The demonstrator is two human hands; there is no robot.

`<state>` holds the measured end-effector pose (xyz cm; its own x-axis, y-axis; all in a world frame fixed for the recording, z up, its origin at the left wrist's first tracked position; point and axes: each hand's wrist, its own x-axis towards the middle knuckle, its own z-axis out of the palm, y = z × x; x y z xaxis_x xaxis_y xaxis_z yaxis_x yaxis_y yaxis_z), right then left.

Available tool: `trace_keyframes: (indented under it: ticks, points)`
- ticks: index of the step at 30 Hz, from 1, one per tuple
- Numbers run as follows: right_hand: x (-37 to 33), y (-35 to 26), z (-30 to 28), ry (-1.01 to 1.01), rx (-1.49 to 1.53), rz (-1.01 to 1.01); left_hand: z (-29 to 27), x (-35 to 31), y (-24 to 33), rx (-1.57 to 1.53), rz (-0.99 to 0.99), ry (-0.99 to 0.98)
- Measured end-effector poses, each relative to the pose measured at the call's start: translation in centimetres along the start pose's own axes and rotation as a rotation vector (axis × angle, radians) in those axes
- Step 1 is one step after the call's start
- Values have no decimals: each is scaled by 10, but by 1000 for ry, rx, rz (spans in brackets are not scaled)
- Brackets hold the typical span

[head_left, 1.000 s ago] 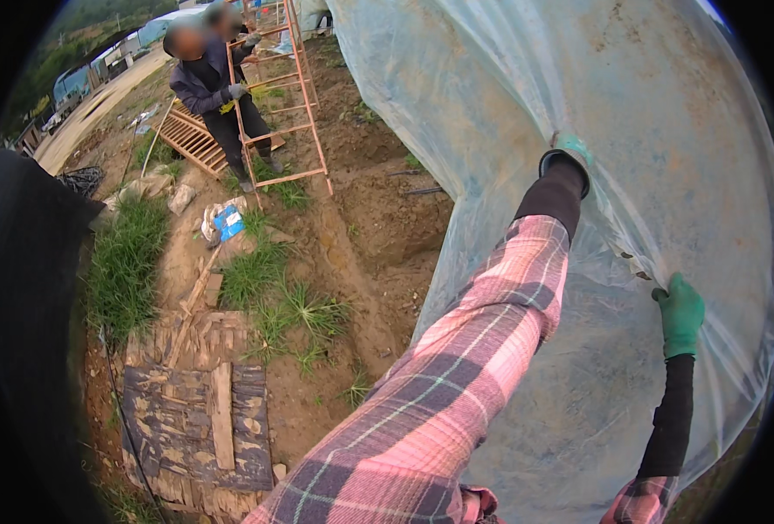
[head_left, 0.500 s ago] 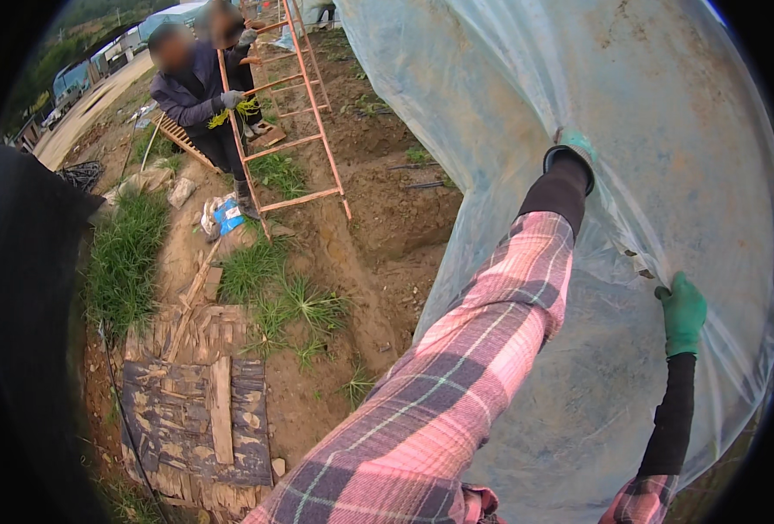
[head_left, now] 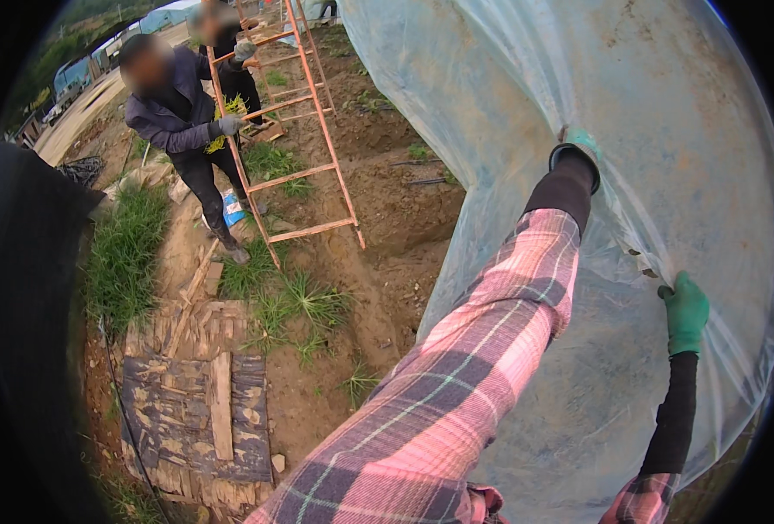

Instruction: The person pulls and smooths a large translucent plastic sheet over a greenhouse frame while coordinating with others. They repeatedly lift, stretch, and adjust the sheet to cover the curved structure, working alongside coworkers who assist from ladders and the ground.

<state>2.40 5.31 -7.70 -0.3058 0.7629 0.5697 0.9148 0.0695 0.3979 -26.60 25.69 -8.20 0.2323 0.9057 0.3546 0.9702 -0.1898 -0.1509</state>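
A large sheet of cloudy, translucent plastic film [head_left: 526, 113] fills the right half of the view, stained with dirt in places. My left hand [head_left: 584, 144], in a green glove, is stretched far out and grips a bunch of the film; its dark cuff hides most of the fingers, but folds gather at it. Lower right, my right hand [head_left: 686, 313], also green-gloved, is closed on the same film. Between the two hands runs a taut, creased ridge with a small torn hole [head_left: 642, 260].
At the upper left a person [head_left: 177, 109] in dark clothes holds an orange ladder [head_left: 292, 179], with another person [head_left: 230, 44] behind. Below lie grass tufts [head_left: 129, 258], a weathered board patch [head_left: 190, 419] and bare soil [head_left: 378, 227]. Something black [head_left: 29, 332] covers the left edge.
The person with the ladder has stepped nearer, and the ladder's foot has come down and slightly right. My hands keep nearly the same place on the film.
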Motion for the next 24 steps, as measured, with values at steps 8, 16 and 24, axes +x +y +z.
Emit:
trace_keyframes:
  ticks: [8, 16, 24]
  points:
    - [-2, 5, 5, -12, -8, -2, -19, -16, 5, -50, -34, -55]
    - [-2, 8, 4, -30, -6, 22, -13, -11, 7, -14, 3, -25]
    - [-2, 8, 4, -51, -14, 34, -10, -8, 8, -26, -15, -24]
